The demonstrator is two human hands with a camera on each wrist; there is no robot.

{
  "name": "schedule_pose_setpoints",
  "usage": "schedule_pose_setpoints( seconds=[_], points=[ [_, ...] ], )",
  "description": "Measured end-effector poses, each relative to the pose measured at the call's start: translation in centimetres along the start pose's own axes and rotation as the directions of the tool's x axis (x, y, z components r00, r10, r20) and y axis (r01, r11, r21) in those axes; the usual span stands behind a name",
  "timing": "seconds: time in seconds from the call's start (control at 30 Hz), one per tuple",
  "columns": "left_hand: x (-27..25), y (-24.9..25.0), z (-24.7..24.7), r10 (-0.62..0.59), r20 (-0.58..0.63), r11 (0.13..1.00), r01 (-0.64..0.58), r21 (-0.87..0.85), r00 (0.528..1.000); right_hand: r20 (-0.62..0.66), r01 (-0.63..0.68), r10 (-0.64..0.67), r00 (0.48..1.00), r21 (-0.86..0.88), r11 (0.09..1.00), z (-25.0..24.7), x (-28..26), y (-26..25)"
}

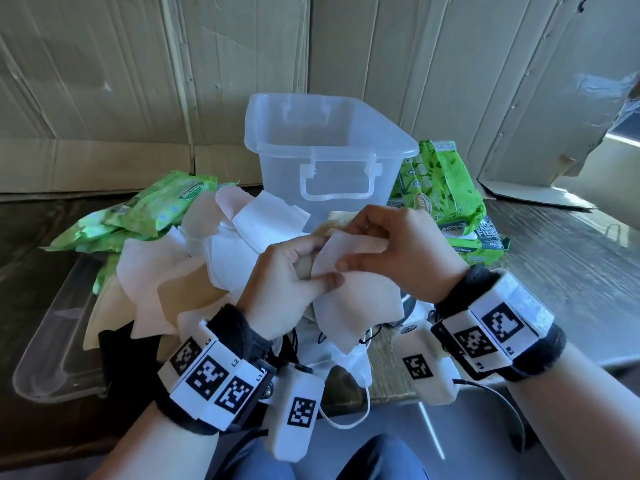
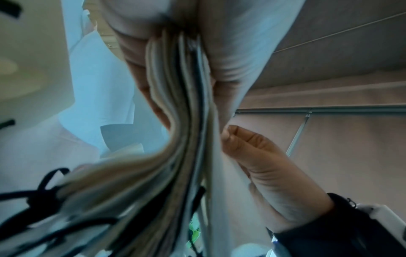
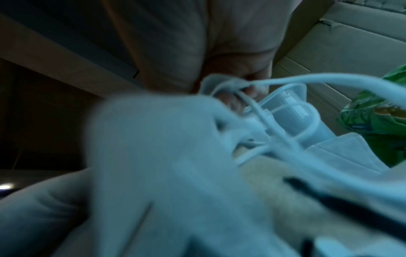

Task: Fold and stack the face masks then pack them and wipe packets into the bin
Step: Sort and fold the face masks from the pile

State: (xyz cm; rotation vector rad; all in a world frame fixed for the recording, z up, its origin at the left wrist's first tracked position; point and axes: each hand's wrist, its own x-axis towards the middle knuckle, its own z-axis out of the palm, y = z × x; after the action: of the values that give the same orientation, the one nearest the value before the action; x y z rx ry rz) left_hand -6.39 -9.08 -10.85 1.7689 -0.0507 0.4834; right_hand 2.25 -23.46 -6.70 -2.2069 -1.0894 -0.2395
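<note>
I count one clear bin (image 1: 325,147), one lid (image 1: 52,344), two hands, and perhaps seven green wipe packets; the heaped face masks (image 1: 194,271) overlap beyond counting.

Place: you seem to be at a makeshift packing station, not a furnished room.
Backdrop: flattened, creased brown cardboard sheets (image 1: 138,81) line the wall before you.
Surface: a dark wood-grain tabletop (image 1: 571,271).
Stock: green plastic wipe packets (image 1: 440,181), a clear lidless plastic bin (image 1: 263,133), and heaped white and beige face masks (image 1: 156,268).
</note>
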Motion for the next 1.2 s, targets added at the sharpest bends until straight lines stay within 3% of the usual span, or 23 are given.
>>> schedule_pose_setpoints(
  seconds=[0.13, 0.23, 0.33, 0.4, 0.47, 0.5, 0.57, 0.6, 0.67, 0.73, 0.8, 0.83, 0.9, 0.97, 1.1, 1.2],
  points=[
    [0.1, -0.3, 0.0, 0.063, -0.032, 0.998, -0.063, -0.025, 0.998, -0.112, 0.127, -0.124, 0.986, 0.023, 0.992, 0.2, -0.1, 0.4],
    [0.1, -0.3, -0.1, 0.023, -0.005, 0.998, -0.023, -0.066, 1.0, -0.11, 0.192, -0.182, 0.977, 0.088, 0.978, 0.2, -0.4, 0.8],
    [0.0, -0.2, -0.1, -0.059, 0.055, 0.991, 0.065, -0.12, 0.997, -0.042, 0.097, -0.092, 0.995, 0.13, 0.987, 0.1, -0.9, 1.2],
    [0.3, -0.4, -0.1, -0.077, 0.014, 0.992, 0.078, -0.098, 0.997, -0.046, 0.008, 0.003, 0.999, 0.233, 0.972, -0.2, -0.9, 1.9],
    [0.5, -0.7, -0.4, -0.085, -0.092, 0.994, 0.078, -0.08, 0.992, -0.19, -0.068, 0.133, 0.973, 0.314, 0.947, -0.9, -0.6, 2.7],
    [0.6, -0.7, -0.6, -0.089, -0.14, 0.994, 0.079, -0.076, 0.986, -0.316, -0.082, 0.186, 0.93, 0.315, 0.946, -1.4, -0.5, 3.0],
    [0.9, -0.8, -0.6, -0.104, -0.196, 0.991, 0.086, -0.099, 0.975, -0.532, -0.057, 0.205, 0.822, 0.281, 0.958, -2.6, -0.3, 3.0],
    [0.9, -0.6, -0.5, -0.133, -0.206, 0.988, 0.113, -0.105, 0.969, -0.572, -0.016, 0.169, 0.802, 0.262, 0.965, -2.9, -0.3, 2.7],
    [0.9, -0.1, -0.3, -0.243, -0.184, 0.962, 0.212, -0.172, 0.953, -0.496, 0.068, 0.054, 0.866, 0.224, 0.972, -2.5, -0.4, 1.6],
    [0.9, 0.5, 0.0, -0.332, -0.12, 0.908, 0.282, -0.31, 0.936, -0.223, 0.109, -0.064, 0.973, 0.198, 0.974, -1.0, -0.7, 0.5],
    [1.0, 0.7, -0.1, -0.327, -0.114, 0.89, 0.266, -0.37, 0.938, 0.043, 0.154, -0.165, 0.985, 0.19, 0.97, 0.5, -1.1, -0.2],
    [1.0, 0.6, -0.2, -0.303, -0.136, 0.904, 0.24, -0.353, 0.943, 0.098, 0.163, -0.187, 0.977, 0.213, 0.963, 0.9, -1.2, -0.3],
    [1.0, 0.1, -0.4, -0.219, -0.19, 0.952, 0.167, -0.255, 0.957, 0.088, 0.11, -0.144, 0.986, 0.313, 0.943, 0.8, -0.8, -0.4],
    [0.9, -0.5, -0.7, -0.157, -0.193, 0.975, 0.12, -0.187, 0.969, -0.012, 0.038, -0.036, 0.999, 0.388, 0.921, 0.5, -0.4, 0.3],
    [0.8, -0.5, -0.5, -0.119, -0.131, 0.982, 0.097, -0.163, 0.984, -0.08, -0.031, 0.058, 0.995, 0.307, 0.951, 0.0, 0.4, 1.7],
    [0.8, -0.4, -0.2, -0.099, -0.112, 0.985, 0.081, -0.152, 0.989, -0.172, -0.026, 0.092, 0.981, 0.35, 0.936, -0.2, 0.3, 1.7]
  ],
)
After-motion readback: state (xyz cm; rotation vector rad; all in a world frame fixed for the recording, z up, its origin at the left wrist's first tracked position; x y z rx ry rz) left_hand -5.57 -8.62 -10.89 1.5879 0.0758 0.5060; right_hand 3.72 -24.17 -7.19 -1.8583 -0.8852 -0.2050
